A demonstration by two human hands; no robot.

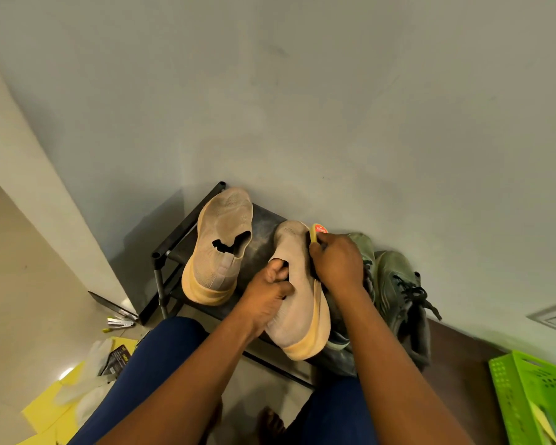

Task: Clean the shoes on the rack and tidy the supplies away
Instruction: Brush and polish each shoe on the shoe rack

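Beige knit slip-on shoes with orange soles number two: one lies on the black metal rack, the other is gripped at its collar by the left hand. At its two o'clock the right hand clasps one yellow brush against it. Two green lace-up sneakers sit at three o'clock; one green plastic basket at four.

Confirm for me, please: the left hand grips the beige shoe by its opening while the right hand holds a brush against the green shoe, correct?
Not quite. In the head view the right hand holds the brush against the beige shoe gripped by the left hand, not the green shoe.
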